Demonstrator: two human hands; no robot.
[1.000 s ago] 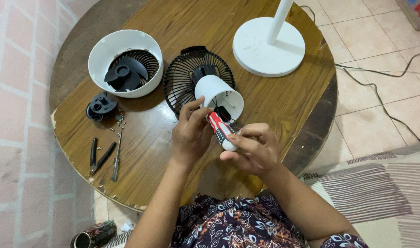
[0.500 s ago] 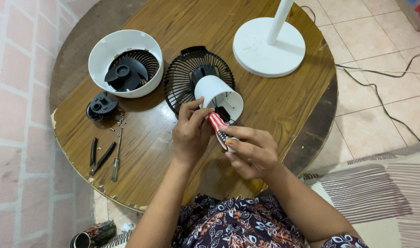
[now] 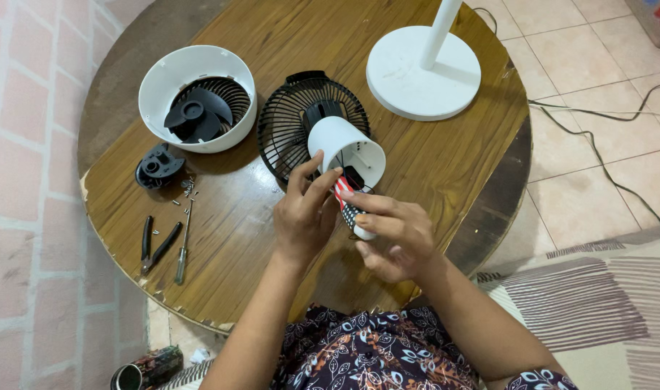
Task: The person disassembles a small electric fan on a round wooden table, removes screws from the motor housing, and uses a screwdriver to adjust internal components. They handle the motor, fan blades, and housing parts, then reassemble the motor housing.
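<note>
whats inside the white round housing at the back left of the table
Inside the white round housing sits a black fan blade, over a black ribbed grille. The blade hides what lies beneath it.

Round wooden table (image 3: pixel 445 155), white fan shell (image 3: pixel 172 79), black grille (image 3: pixel 287 126), white stand base (image 3: pixel 417 79), pliers (image 3: pixel 155 245), screwdriver (image 3: pixel 183 249)

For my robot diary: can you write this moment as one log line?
left hand: touching tube | right hand: holding red-striped tube | beside: white fan housing, black grille

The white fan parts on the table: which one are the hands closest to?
The small white cup-shaped housing on the black grille. The left hand nearly touches it; the white bowl-shaped shell and round base lie farther off.
</note>
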